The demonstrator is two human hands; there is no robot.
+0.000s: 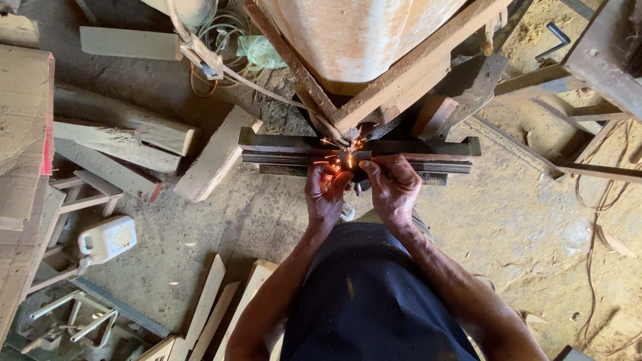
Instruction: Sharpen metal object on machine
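Both hands make the grip here: my left hand (326,194) and my right hand (394,190) are pressed together around a small dark piece of metal (354,159), the fingers curled and pinching it from both sides. Just above the grip, orange sparks (338,160) fly from the point where the piece meets something hard. I judge that it is pushed against a grinding wheel, and that two hands are used to keep it steady and at a fixed angle.

The piece lies directly over a long metal bar (428,148) that runs to both sides of the grip. The bar seems to serve as a rest, so the hands can lean on it.

Above the grip stands a big rusty drum (361,33) in a frame of angle iron (408,77). The wheel itself I cannot see; it is hidden under this frame. The fingers cover most of the piece, so its true shape is hard to make out.

Far left of the grip some wooden planks (127,130) lie on the earthen floor (521,220), and lower on that side there is a white plastic canister (107,238). Near my left elbow there are thin wooden slats (207,307). The top of the drum is cut off by the edge of the view.
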